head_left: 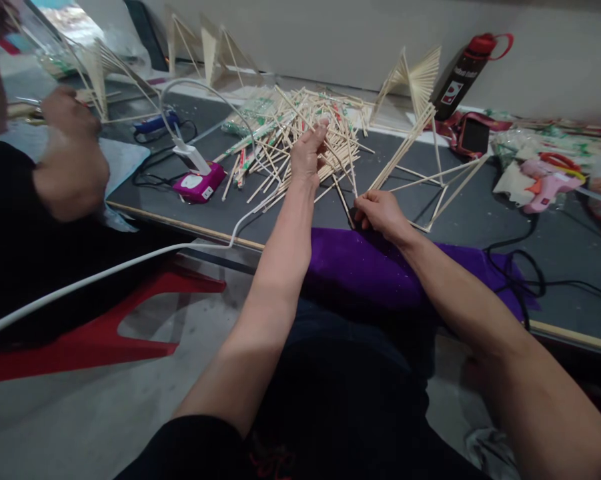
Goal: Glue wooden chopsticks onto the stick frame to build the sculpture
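My left hand (307,155) is closed over the loose pile of thin wooden sticks (337,157). A stick (294,107) runs slantwise into its fingers; the fingertips are partly hidden. Nearer the table edge, my right hand (380,213) pinches the lower end of another thin stick (354,175), just above the purple cloth (365,263). Right of the pile stands an open frame of glued sticks (443,183), with a slanted row of sticks on its left side. It is close to my right hand but apart from it.
Finished stick models (405,83) stand along the wall beside a dark bottle (463,80). A phone (473,137) and a pink glue gun (550,183) lie right. A purple power adapter (200,181) with a white cable sits left. A co-worker's hand (70,113) is at far left, above a red stool (145,293).
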Demonstrator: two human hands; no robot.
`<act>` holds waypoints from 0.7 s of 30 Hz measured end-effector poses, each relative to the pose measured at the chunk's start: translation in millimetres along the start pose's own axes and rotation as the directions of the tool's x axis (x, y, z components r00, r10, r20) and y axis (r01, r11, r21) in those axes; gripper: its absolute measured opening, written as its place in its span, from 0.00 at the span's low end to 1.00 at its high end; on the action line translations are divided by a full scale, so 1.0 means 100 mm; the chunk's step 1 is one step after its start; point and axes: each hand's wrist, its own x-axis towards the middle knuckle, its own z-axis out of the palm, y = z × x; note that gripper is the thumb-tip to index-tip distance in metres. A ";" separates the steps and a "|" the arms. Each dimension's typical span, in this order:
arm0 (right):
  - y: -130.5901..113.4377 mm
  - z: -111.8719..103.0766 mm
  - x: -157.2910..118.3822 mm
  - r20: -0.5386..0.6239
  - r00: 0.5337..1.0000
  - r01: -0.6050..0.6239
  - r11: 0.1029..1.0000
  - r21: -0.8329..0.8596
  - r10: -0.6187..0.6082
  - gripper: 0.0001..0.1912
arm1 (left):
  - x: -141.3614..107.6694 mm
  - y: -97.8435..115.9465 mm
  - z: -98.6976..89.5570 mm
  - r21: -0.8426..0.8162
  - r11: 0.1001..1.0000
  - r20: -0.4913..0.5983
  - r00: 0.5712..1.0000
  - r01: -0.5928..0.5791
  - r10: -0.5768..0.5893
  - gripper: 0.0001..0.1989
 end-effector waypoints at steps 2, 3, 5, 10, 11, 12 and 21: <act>0.01 0.00 0.01 -0.002 1.000 -0.001 1.000 0.004 0.001 0.09 | 0.01 0.00 -0.01 -0.026 1.000 -0.008 1.000 -0.004 0.004 0.19; 0.01 0.00 0.01 -0.003 1.000 -0.003 1.000 0.005 0.003 0.08 | 0.02 0.00 -0.01 -0.036 0.999 -0.006 1.000 -0.003 0.003 0.18; 0.01 0.00 0.01 -0.006 1.000 -0.007 1.000 0.005 0.007 0.08 | 0.02 0.01 -0.02 -0.045 0.999 -0.009 1.000 0.004 -0.004 0.17; -0.01 0.00 -0.01 -0.014 1.000 -0.018 1.000 0.012 0.018 0.09 | 0.02 0.05 -0.04 -0.071 0.998 -0.079 0.997 0.001 -0.006 0.15; -0.02 0.00 -0.02 -0.015 1.000 -0.019 1.000 0.012 0.019 0.09 | 0.02 0.06 -0.05 -0.074 0.997 -0.089 0.996 -0.005 -0.002 0.14; -0.02 0.00 -0.02 -0.015 1.000 -0.020 1.000 0.013 0.020 0.09 | 0.02 0.06 -0.05 -0.076 0.997 -0.096 0.995 -0.008 0.001 0.13; -0.02 0.00 -0.03 0.004 1.000 -0.028 0.998 0.049 0.028 0.07 | -0.03 0.08 0.01 0.090 0.996 -0.107 0.994 -0.006 0.016 0.11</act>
